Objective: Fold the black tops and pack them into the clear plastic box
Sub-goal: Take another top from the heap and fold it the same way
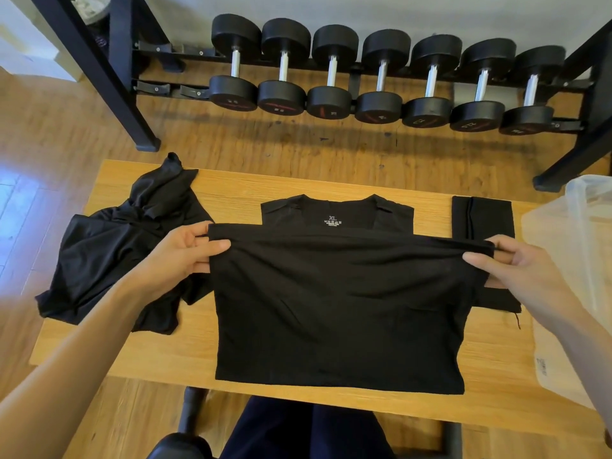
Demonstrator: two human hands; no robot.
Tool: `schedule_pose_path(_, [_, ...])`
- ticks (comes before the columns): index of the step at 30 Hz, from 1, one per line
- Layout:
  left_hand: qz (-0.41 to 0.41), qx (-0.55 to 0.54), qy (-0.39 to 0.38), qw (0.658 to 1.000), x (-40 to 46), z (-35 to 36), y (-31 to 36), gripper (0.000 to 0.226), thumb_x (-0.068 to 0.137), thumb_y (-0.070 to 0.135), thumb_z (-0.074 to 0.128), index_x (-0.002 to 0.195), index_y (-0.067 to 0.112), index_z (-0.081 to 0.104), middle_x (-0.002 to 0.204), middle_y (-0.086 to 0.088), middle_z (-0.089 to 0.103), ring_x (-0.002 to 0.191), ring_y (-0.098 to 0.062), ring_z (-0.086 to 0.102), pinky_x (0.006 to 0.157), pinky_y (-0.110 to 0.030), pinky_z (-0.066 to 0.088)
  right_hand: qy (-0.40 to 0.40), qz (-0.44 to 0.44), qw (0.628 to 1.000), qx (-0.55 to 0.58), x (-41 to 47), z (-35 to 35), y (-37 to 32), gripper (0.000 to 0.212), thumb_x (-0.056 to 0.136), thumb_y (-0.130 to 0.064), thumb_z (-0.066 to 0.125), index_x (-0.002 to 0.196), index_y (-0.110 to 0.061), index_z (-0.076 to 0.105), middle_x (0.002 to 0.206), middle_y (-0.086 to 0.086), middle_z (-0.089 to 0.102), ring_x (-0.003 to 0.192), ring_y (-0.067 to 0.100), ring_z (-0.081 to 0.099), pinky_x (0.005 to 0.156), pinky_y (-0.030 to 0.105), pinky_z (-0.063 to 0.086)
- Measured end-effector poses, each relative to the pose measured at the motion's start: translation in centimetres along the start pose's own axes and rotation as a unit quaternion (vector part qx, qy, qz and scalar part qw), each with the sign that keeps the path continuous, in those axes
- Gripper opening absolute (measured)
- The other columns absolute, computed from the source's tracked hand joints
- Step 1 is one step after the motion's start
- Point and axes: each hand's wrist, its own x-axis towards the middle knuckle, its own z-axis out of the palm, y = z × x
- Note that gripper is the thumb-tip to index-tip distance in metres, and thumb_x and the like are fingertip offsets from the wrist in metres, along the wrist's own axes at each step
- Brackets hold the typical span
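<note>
Head view, left hand (185, 256) and right hand (516, 270) pinching black top (337, 309) hem

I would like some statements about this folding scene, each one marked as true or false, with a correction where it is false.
1. Both hands pinch the edge of the black top that lies in the middle of the table. True: the left hand and the right hand each hold one end.
2. The size print at the collar reads M. False: it reads XL.
3. A crumpled black top lies to the left. True.
4. The clear plastic box stands on the left. False: it is on the right.
5. A folded black top lies inside the box. False: it lies on the table beside it.
</note>
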Motion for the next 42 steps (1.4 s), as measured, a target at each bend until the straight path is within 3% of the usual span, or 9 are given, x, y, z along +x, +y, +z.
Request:
schedule_pose_path(2, [0.017, -0.005, 0.0, 1.0, 0.5, -0.3, 0.7, 0.054, 0.073, 0.029, 0.079, 0.119, 0.008, 0.062, 0.111, -0.014, 0.072, 0.098, -0.022, 0.072, 0.073, -0.025, 0.059, 0.009, -0.003, 1.0, 0.016, 0.9, -0.2, -0.7, 0.03, 0.074, -0.038, 0.068, 0.097, -0.018, 0.065, 0.081, -0.006, 0.075, 0.081, 0.006, 0.072, 0.06, 0.013, 0.054])
schedule_pose_path(5, [0.031, -0.01, 0.008, 0.999, 1.8, -0.6, 1.6, 0.075, 0.058, 0.043, 0.09, 0.119, 0.009, 0.063, 0.109, -0.011, 0.073, 0.098, -0.021, 0.072, 0.073, -0.024, 0.059, 0.022, -0.014, 1.0, 0.016, 3.1, -0.2, -1.2, 0.008, 0.089, -0.019, 0.065, 0.097, -0.019, 0.065, 0.079, -0.006, 0.075, 0.079, 0.005, 0.071, 0.056, 0.011, 0.052])
schedule_pose_path(11, [-0.001, -0.002, 0.068, 0.998, 5.9, -0.7, 1.2, 0.038, 0.08, 0.023, 0.07, 0.116, 0.009, 0.063, 0.11, -0.011, 0.073, 0.102, -0.022, 0.071, 0.083, -0.026, 0.058, 0.029, 0.001, 1.0, -0.008, 8.2, 1.2, -0.8, 0.014, 0.09, -0.014, 0.067, 0.102, -0.008, 0.065, 0.088, 0.002, 0.073, 0.074, 0.004, 0.071, 0.057, 0.016, 0.056])
schedule_pose_path(14, [-0.021, 0.011, 0.085, 0.996, 7.4, -0.8, 0.4, 0.024, 0.09, 0.015, 0.063, 0.114, 0.011, 0.064, 0.107, -0.007, 0.075, 0.104, -0.021, 0.07, 0.082, -0.024, 0.058, 0.031, 0.011, 0.999, -0.023, 10.0, 1.7, -0.4, 0.005, 0.091, -0.016, 0.067, 0.095, -0.014, 0.065, 0.086, -0.002, 0.072, 0.078, 0.005, 0.071, 0.056, 0.014, 0.055])
schedule_pose_path(23, [-0.026, -0.003, 0.081, 0.996, 9.2, -1.3, 1.0, 0.026, 0.088, 0.016, 0.063, 0.114, 0.014, 0.066, 0.11, -0.005, 0.074, 0.102, -0.017, 0.071, 0.084, -0.025, 0.058, 0.026, 0.021, 0.999, -0.037, 12.2, 1.6, -0.4, 0.01, 0.091, -0.018, 0.067, 0.098, -0.011, 0.064, 0.089, 0.002, 0.073, 0.076, 0.005, 0.071, 0.057, 0.017, 0.056])
schedule_pose_path(32, [-0.066, 0.035, 0.137, 0.988, 11.8, -0.3, -0.2, 0.026, 0.095, 0.014, 0.062, 0.121, 0.013, 0.063, 0.108, 0.0, 0.074, 0.105, -0.012, 0.069, 0.078, -0.02, 0.057, 0.061, 0.02, 0.986, -0.155, 14.5, 3.8, 0.9, 0.024, 0.092, -0.027, 0.065, 0.104, -0.006, 0.063, 0.093, 0.009, 0.071, 0.09, 0.024, 0.068, 0.083, 0.045, 0.056])
schedule_pose_path(37, [-0.05, 0.038, 0.189, 0.98, 11.5, 0.8, -0.2, 0.02, 0.095, 0.012, 0.062, 0.114, 0.017, 0.062, 0.104, 0.004, 0.072, 0.103, -0.01, 0.066, 0.091, -0.027, 0.053, 0.145, -0.003, 0.965, -0.217, 13.9, 5.3, 1.3, 0.029, 0.097, -0.027, 0.058, 0.117, -0.005, 0.06, 0.101, 0.011, 0.066, 0.097, 0.024, 0.063, 0.083, 0.034, 0.048])
schedule_pose_path(40, [0.028, 0.172, 0.297, 0.939, 10.6, 2.2, -0.8, 0.035, 0.096, 0.014, 0.061, 0.13, 0.018, 0.053, 0.122, 0.007, 0.061, 0.111, -0.008, 0.057, 0.098, -0.027, 0.044, 0.226, -0.066, 0.924, -0.3, 12.1, 6.8, 1.9, 0.038, 0.095, -0.021, 0.061, 0.13, -0.01, 0.051, 0.122, 0.013, 0.056, 0.108, 0.027, 0.058, 0.087, 0.038, 0.05])
schedule_pose_path(42, [0.105, 0.246, 0.301, 0.915, 9.5, 4.0, -1.6, 0.04, 0.097, 0.011, 0.056, 0.137, 0.018, 0.049, 0.134, 0.008, 0.052, 0.125, -0.008, 0.047, 0.106, -0.026, 0.037, 0.246, -0.134, 0.882, -0.378, 10.3, 8.5, 2.2, 0.046, 0.093, -0.019, 0.062, 0.135, -0.01, 0.047, 0.137, 0.015, 0.047, 0.122, 0.031, 0.049, 0.096, 0.043, 0.046])
